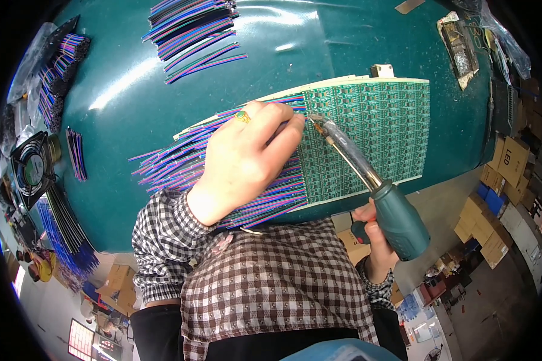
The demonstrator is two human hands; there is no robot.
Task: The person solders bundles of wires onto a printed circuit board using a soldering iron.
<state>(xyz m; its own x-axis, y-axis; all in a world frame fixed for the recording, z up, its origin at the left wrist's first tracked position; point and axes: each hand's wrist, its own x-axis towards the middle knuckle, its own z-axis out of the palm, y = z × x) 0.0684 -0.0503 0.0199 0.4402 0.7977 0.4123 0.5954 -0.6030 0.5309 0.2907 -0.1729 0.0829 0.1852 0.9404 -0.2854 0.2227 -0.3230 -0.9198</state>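
**Two hands at a green board panel**

Two hands work over a green circuit board panel (367, 132), a wide sheet of many small repeated boards w/ a pale border, lying flat on a dark teal table (132, 90) near the person's edge. Along the panel's left side runs a row of ribbon wires (174, 159), striped blue, purple, red & green, fanned out side by side w/ ends meeting the board edge.

Left hand (247, 156) lies palm-down on the wires, fingers loosely curled, tips pressing wire ends right at the panel edge; a ring w/ a green stone on one finger. Not gripping anything, just pinning.

Right hand (373, 237) is closed around the teal handle of a soldering iron (367, 180). The clear-sleeved shaft slants up-left across the panel, tip just beside the left fingertips.

Containers: cardboard boxes (506, 174) stacked on the floor at right; contents can't be made out.

Around: a loose bundle of cut wires (193, 30) at the table's far side, well apart from the panel. More wire bundles (60, 66) at far left, a small fan (33, 165) below them. A foil-lined tray (461, 51) sits top right. The left forearm, in a checked sleeve (162, 240), covers part of the wire row.
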